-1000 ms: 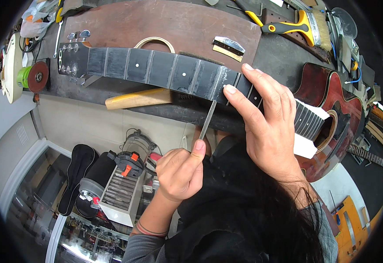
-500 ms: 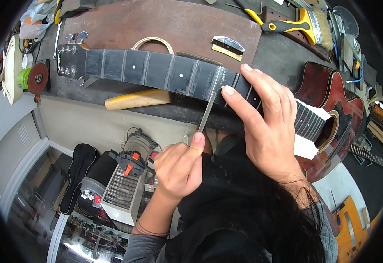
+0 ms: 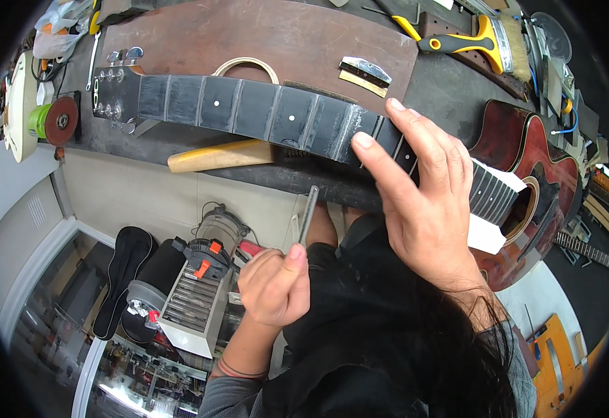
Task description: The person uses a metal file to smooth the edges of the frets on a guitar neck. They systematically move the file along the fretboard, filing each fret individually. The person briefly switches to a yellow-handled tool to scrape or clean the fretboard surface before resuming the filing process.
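A dark red acoustic guitar (image 3: 494, 129) lies across the bench, its headstock (image 3: 118, 94) at the far left. Pale powder coats part of the fretboard (image 3: 252, 106), thickest just left of my right hand (image 3: 433, 188). That hand lies over the neck with fingers stretched out and thumb apart, open and touching the board. In a closed grip below the neck, my left hand (image 3: 274, 284) holds a narrow metal file (image 3: 309, 214). The file's tip points up and is clear of the fretboard. Its lower end is hidden in my fist.
On the bench are a brush (image 3: 466, 43) with a yellow-black handle, a pale ring (image 3: 249, 61) and a small metal-and-wood piece (image 3: 364, 75). A wooden-handled tool (image 3: 217, 157) lies under the neck. At left sits a green grinder (image 3: 50, 123). A vacuum-like machine (image 3: 214, 237) stands below.
My left hand has drawn the file down and left, off the fretboard. My right hand has stayed in nearly the same place on the neck.
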Demonstrator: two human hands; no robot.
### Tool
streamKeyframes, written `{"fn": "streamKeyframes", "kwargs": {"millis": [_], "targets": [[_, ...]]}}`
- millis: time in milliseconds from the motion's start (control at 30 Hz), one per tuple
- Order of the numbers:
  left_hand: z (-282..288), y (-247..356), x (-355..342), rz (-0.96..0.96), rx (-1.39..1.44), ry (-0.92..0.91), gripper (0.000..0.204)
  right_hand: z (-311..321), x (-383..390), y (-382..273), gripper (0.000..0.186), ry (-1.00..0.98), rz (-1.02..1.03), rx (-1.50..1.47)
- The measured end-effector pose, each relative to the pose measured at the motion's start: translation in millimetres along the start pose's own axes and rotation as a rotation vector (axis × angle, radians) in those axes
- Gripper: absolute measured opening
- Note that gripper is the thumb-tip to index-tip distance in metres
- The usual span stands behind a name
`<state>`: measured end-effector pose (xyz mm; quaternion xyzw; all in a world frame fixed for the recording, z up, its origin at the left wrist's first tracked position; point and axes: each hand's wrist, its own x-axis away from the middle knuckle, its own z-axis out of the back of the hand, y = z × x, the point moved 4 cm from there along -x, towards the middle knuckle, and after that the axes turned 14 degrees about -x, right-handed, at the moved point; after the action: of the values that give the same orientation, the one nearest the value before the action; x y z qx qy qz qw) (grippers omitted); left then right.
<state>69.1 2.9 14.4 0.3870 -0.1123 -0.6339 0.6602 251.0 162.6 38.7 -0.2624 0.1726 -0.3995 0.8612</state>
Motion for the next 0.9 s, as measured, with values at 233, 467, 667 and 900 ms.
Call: {"fn": "streamKeyframes", "kwargs": {"millis": [233, 467, 667, 900], "targets": [[9.5, -13.8, -4.8, 0.528, 0.412, 0.133, 0.042, 25.7, -0.3, -11.2, 0.038, -0.179, -0.013, -0.159], [-13.4, -7.4, -47.9, 0.648, 1.385, -0.02, 0.042, 35.8, -1.3, -0.9, 0.05, 0.015, -0.089, -0.115], [-18.6, -2.5, -59.6, 0.481, 0.87, -0.167, 0.041, 17.6, 4.5, -1.2, 0.06, -0.031, -0.106, -0.108], [-21.1, 3.7, -59.1, 0.089, 0.076, -0.074, 0.045, 17.6, 7.3, 3.7, 0.055, 0.009, -0.072, -0.119]]}}
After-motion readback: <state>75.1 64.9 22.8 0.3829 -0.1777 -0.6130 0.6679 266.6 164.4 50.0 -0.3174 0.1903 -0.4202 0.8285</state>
